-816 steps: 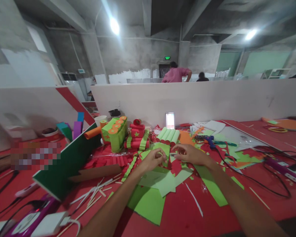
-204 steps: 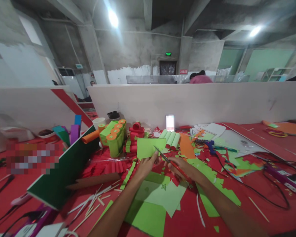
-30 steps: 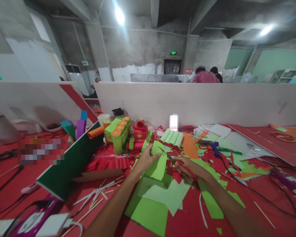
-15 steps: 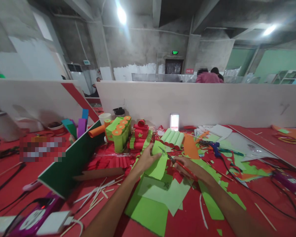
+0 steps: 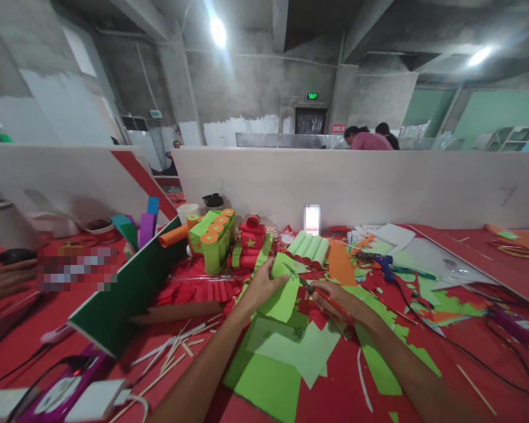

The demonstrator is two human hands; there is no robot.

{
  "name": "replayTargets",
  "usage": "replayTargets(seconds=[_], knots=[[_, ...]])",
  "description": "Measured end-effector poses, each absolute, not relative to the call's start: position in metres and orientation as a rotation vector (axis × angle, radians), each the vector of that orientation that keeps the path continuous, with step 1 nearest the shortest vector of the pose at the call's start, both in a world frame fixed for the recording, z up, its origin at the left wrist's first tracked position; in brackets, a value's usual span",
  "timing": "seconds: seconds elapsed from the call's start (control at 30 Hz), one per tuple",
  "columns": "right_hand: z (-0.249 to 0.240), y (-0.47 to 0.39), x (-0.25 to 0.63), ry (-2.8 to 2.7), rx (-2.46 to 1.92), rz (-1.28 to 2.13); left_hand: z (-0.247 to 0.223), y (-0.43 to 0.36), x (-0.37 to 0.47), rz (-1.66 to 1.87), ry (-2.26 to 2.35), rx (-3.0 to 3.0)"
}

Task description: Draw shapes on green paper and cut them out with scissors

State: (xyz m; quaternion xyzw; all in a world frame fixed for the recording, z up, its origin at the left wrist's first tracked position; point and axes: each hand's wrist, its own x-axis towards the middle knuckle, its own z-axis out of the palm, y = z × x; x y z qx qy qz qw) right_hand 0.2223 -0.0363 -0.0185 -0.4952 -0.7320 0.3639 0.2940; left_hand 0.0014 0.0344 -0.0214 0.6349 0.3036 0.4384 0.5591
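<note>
Over red table [image 5: 335,393]: left fingers [image 5: 278,282] pinch green sheet [image 5: 280,301], right fingers [image 5: 328,285] grip scissors [image 5: 330,300].

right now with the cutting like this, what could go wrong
Possibly two things. The red-handled scissors in the right hand point toward the left hand, whose thumb lies close to the blades on the green paper, so a slip might nick it. Also, the blades sit near the drawn star, so a wandering cut could spoil its outline.
</note>
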Motion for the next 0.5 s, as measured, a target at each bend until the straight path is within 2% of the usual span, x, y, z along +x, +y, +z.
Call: replayTargets(seconds=[0.5], knots=[[-0.0129, -0.0381, 0.2192, -1.963, -1.317, 0.931, -0.0196, 0.0330, 0.0015, 1.032, 0.747, 1.515]])
